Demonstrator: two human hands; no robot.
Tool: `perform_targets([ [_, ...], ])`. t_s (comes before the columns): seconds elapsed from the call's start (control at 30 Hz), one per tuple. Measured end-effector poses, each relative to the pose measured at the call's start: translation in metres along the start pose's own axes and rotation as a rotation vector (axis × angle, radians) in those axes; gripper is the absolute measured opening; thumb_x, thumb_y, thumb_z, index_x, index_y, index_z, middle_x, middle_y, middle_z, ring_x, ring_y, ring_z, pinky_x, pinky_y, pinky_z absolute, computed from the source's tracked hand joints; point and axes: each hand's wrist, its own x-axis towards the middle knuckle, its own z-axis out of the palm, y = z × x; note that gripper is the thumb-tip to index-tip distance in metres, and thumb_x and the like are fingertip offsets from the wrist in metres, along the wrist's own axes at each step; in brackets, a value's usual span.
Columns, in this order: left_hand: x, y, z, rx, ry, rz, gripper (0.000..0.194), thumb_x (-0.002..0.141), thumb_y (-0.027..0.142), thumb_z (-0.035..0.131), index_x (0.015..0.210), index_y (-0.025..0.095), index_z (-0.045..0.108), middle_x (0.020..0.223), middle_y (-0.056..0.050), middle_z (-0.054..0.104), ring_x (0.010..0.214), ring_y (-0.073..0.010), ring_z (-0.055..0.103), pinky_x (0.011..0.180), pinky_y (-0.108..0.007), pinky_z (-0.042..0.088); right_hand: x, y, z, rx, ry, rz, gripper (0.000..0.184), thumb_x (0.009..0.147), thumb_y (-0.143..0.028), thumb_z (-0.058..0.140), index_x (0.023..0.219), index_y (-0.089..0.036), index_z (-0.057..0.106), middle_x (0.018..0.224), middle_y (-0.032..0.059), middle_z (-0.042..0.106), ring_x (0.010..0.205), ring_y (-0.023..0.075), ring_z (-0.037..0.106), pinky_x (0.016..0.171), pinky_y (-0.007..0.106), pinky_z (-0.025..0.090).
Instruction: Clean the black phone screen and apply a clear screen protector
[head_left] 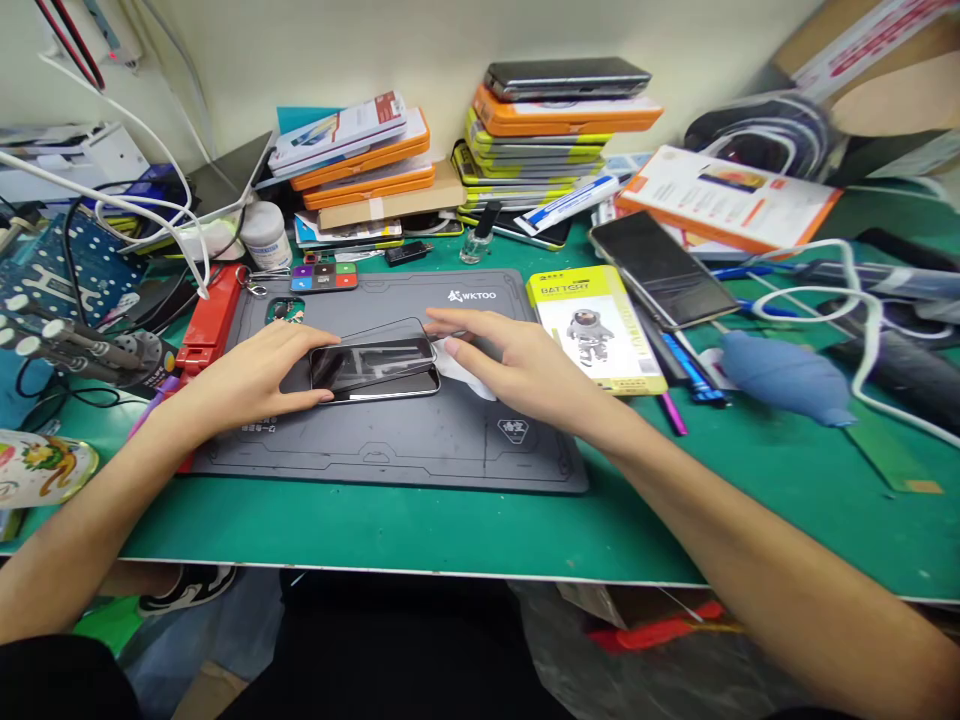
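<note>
A black phone (pixel 417 385) lies on a grey work mat (pixel 420 440), its screen facing up. Over it sits a clear glass screen protector (pixel 390 335), turned at an angle so that its upper right corner sticks out past the phone. My left hand (pixel 259 370) grips the phone's left end, thumb at the near edge and fingers at the far edge. At the right end, my right hand (pixel 510 360) has thumb and forefinger at the protector's short edge. Beneath the right fingers lies a white wipe (pixel 471 376), partly hidden by that hand.
Right of the mat are a yellow battery box (pixel 592 340), a dark phone (pixel 664 268) and a blue air blower (pixel 784 378). Stacked phone cases (pixel 532 165) and a small glass bottle (pixel 478 240) stand behind. At left are a red tool (pixel 214 320) and a screwdriver stand (pixel 112 350).
</note>
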Motion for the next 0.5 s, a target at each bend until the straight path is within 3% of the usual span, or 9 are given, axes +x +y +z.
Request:
perform_targets([
  [0.13,0.0006,0.0028,-0.0002,-0.04,0.015,-0.084,0.06,0.107,0.058,0.065,0.154,0.021,0.064,0.15,-0.013,0.074,0.137,-0.032,0.07,0.123,-0.048,0.054,-0.0005,-0.0027,-0.0016,0.091,0.038,0.007,0.045,0.111,-0.033,0.06,0.155,-0.029,0.07,0.148,0.0069,0.08,0.141,0.0302,0.073,0.122,0.058,0.058],
  [0.3,0.0003,0.0061,-0.0021,-0.161,0.089,-0.204,0.048,0.112,0.059,0.051,0.137,0.026,0.074,0.141,-0.007,0.081,0.131,-0.0299,0.075,0.118,-0.048,0.057,-0.0017,-0.0054,0.0,0.112,0.036,-0.034,0.048,0.114,-0.04,0.058,0.162,-0.033,0.064,0.156,0.0062,0.075,0.148,0.0299,0.069,0.127,0.061,0.054],
  [0.5,0.0037,-0.0008,-0.0007,-0.51,0.247,-0.349,0.055,0.113,0.068,0.05,0.125,0.022,0.079,0.131,-0.011,0.085,0.116,-0.0269,0.081,0.1,-0.042,0.068,0.0,0.0001,0.004,0.063,0.013,-0.023,0.052,0.117,-0.049,0.052,0.166,-0.033,0.061,0.167,0.0053,0.066,0.155,0.0294,0.063,0.133,0.06,0.048],
])
